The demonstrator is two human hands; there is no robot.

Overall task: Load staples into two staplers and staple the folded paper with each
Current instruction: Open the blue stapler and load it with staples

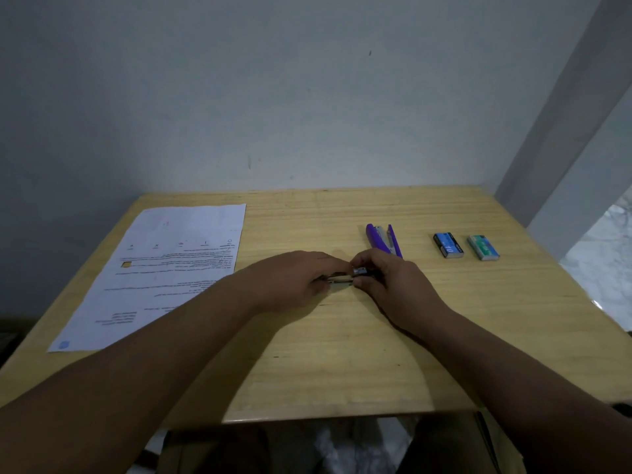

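1. Two hands meet at the middle of the table (342, 354), both gripping a small stapler (345, 277) just above the wood.
2. Left hand (294, 280) curls its fingers round the stapler's pale metal end; right hand (386, 280) pinches the dark end with thumb and fingertips.
3. Most of the stapler is hidden by the fingers, so it cannot be told whether it is opened.
4. A purple stapler (383, 239) lies on the table just behind the right hand, its top swung apart from its base.
5. Right of it stand a blue box (448, 245) and a green box (483, 247), side by side, apart from each other.
6. A printed paper (164, 268) lies flat at the table's left, its near edge under the left forearm.
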